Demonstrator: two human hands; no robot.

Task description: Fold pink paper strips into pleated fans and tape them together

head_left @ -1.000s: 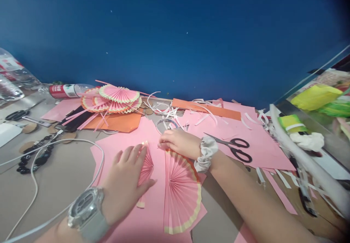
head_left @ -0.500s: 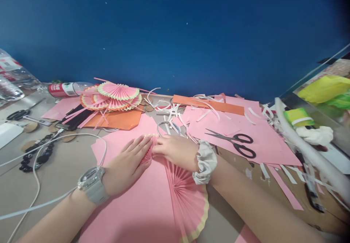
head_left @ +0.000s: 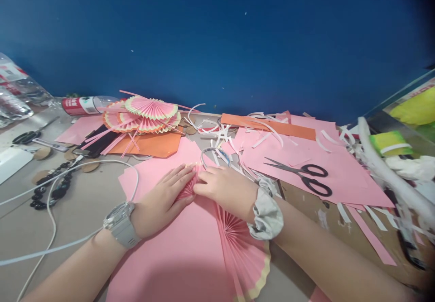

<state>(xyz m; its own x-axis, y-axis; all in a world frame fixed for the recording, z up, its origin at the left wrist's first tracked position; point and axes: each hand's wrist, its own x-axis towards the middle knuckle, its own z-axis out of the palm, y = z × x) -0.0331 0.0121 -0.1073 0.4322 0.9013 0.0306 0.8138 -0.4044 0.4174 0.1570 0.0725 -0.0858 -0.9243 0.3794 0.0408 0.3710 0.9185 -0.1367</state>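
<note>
Between my hands lies a small pleated pink paper fan [head_left: 189, 187], partly covered by fingers. My left hand [head_left: 162, 206] rests flat over its left side, fingers stretched out and together, thumb along the lower edge. At the right edge of the pleats, my right hand [head_left: 228, 190] has its fingers bent in and gripping the paper; the fingertips are partly hidden. Beneath both hands spread large pink paper sheets [head_left: 170, 259]. A bigger pleated pink fan with a yellow rim [head_left: 249, 250] lies below my right wrist, on the sheets' right edge.
Black-handled scissors [head_left: 307, 177] lie on pink sheets at the right. Finished fans [head_left: 151, 109] are stacked at the back left near a bottle [head_left: 79, 106]. White cables [head_left: 50, 229] cross the left side. Paper scraps [head_left: 222, 134] and an orange strip [head_left: 272, 127] lie along the blue wall.
The whole view has shifted slightly, with things standing a little further right. Both hands stay at the small fan; the right fingers have bent a little differently on its edge.
</note>
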